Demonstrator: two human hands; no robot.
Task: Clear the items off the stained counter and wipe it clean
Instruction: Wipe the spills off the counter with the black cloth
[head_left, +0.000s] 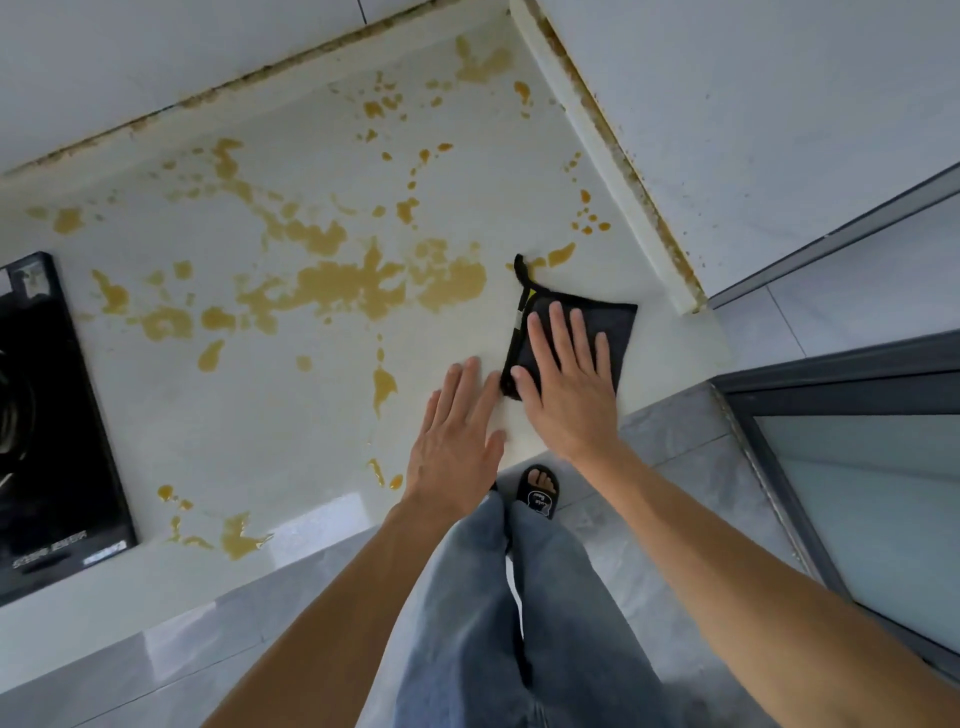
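Observation:
A white counter (260, 415) carries many yellow-brown stains (353, 280) across its middle and back. A dark folded cloth (613, 322) with a hanging loop lies near the counter's right front corner. My right hand (566, 379) lies flat on the cloth with fingers straight and spread. My left hand (457, 431) rests flat on the bare counter just left of the cloth, fingers straight, holding nothing.
A black cooktop (52, 441) is set into the counter at the left. White tiled walls (753, 104) close the back and right sides, with grimy seams. A dark-framed glass door (857, 467) stands at the right. Grey floor tiles, my legs and a sandal (540, 491) are below.

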